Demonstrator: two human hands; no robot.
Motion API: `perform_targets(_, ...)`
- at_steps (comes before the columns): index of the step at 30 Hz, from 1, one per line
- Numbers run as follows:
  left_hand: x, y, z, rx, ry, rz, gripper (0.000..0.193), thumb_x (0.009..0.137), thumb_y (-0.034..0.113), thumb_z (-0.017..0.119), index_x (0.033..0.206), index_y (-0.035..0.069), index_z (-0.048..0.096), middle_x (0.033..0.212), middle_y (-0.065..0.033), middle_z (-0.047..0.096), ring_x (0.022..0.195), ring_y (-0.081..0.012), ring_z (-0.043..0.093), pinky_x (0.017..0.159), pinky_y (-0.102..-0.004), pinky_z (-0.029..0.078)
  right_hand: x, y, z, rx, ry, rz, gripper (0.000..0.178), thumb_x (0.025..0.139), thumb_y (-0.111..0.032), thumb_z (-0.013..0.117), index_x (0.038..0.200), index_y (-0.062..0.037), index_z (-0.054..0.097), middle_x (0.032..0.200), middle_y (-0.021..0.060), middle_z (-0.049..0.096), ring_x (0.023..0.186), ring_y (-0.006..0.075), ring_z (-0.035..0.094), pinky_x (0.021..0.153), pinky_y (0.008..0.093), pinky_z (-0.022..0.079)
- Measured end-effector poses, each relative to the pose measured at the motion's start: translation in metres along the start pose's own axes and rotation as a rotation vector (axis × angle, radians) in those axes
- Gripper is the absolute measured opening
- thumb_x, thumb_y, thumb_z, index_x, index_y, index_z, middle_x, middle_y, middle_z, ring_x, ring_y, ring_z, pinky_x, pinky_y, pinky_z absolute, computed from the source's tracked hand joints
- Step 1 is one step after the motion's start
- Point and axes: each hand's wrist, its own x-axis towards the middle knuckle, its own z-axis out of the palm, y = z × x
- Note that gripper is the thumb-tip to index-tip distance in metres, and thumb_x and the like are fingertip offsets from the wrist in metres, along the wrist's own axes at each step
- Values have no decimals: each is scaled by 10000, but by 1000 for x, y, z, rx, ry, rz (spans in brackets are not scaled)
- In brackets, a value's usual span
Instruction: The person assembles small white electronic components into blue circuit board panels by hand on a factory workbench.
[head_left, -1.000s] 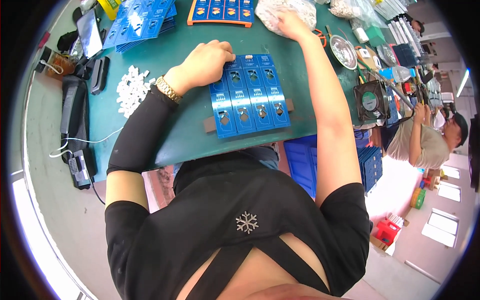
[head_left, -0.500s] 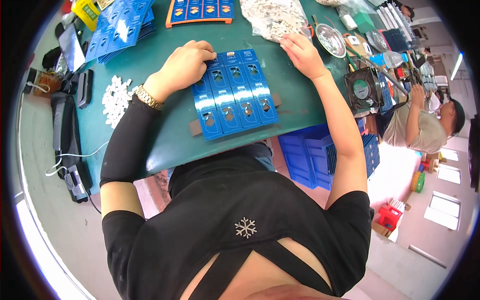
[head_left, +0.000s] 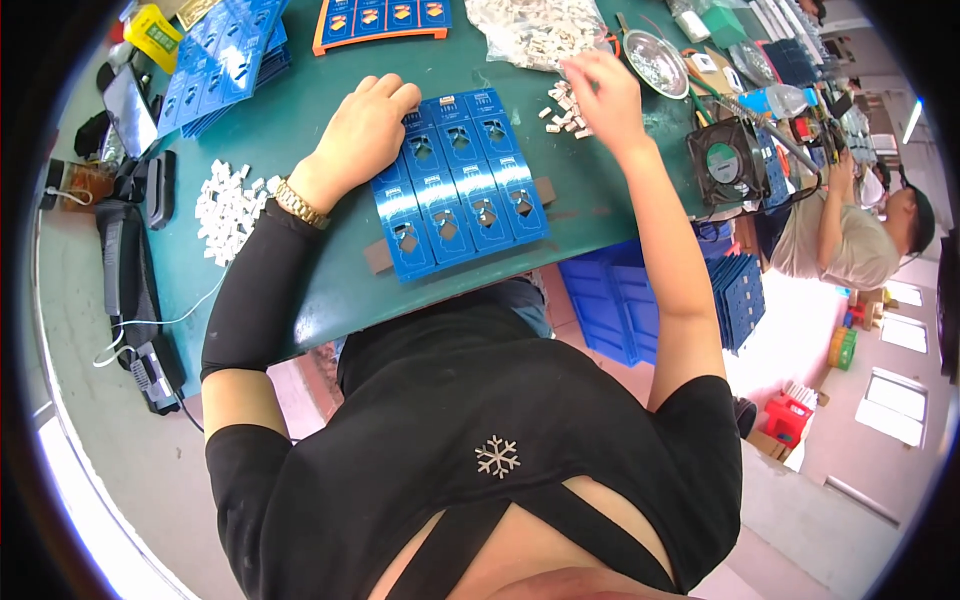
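Observation:
A blue printed circuit board panel (head_left: 462, 185), made of several joined boards with cut-outs, lies in front of me. Curled at its far left corner is my left hand (head_left: 372, 125); its fingertips are closed there, and whatever they pinch is hidden. A small pale connector (head_left: 446, 100) sits at the panel's far edge. My right hand (head_left: 610, 105) is over the table to the right, fingers loosely bent and a little apart, beside a small scatter of white connectors (head_left: 566, 112). Just beyond is a clear plastic bag (head_left: 535, 35) full of the same parts.
White connectors (head_left: 230, 210) are heaped at the left. Blue boards (head_left: 220, 65) are stacked at the far left, and an orange-edged rack (head_left: 385, 22) stands at the back. A metal dish (head_left: 657, 65) and a black fan (head_left: 725, 165) are at the right. A co-worker (head_left: 850, 230) sits farther right.
Several white connectors now show on the table in front of the bag, beside my right hand. My left hand stays at the panel's corner. The whole view has shifted slightly.

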Motion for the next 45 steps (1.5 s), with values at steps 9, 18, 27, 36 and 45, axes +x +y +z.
perform_targets(9, -5, -3, -1, -12, -10, -24, 275, 755, -58, 511, 979, 26, 647, 904, -113, 593, 880, -306, 574, 791, -397, 496, 42, 35, 29, -311, -307, 294, 248, 884, -312, 634, 1045, -158, 742, 1035, 87, 705, 955, 267, 670, 835, 382, 515)
perform_targets(18, -1, 2, -6, 66, 6, 35, 197, 820, 17, 565, 930, 42, 727, 849, -93, 603, 838, -265, 596, 758, -367, 497, 47, 53, 37, -301, -316, 239, 269, 858, -342, 669, 1040, -162, 750, 1005, 106, 701, 935, 258, 671, 821, 363, 512)
perform_targets(27, -1, 2, -8, 135, -31, 81, 221, 794, 39, 573, 967, 23, 711, 821, -130, 621, 813, -287, 639, 757, -383, 512, 36, 6, 15, -33, 85, -55, 123, 819, -110, 697, 920, -49, 733, 936, 120, 685, 873, 277, 655, 812, 348, 512)
perform_targets(36, -2, 3, -13, 54, -71, -1, 256, 786, 3, 552, 1006, 11, 682, 905, -121, 620, 903, -309, 608, 819, -395, 508, 20, -32, 48, 217, -329, -89, 95, 842, -98, 699, 914, -40, 721, 869, 68, 675, 804, 191, 655, 720, 297, 510)
perform_targets(45, -4, 2, -10, 100, -62, 33, 239, 806, 37, 559, 994, 34, 707, 874, -112, 606, 871, -281, 619, 792, -381, 523, 11, -18, 50, -55, -259, -100, 127, 829, -146, 711, 930, -70, 726, 873, 77, 685, 807, 254, 665, 729, 331, 521)
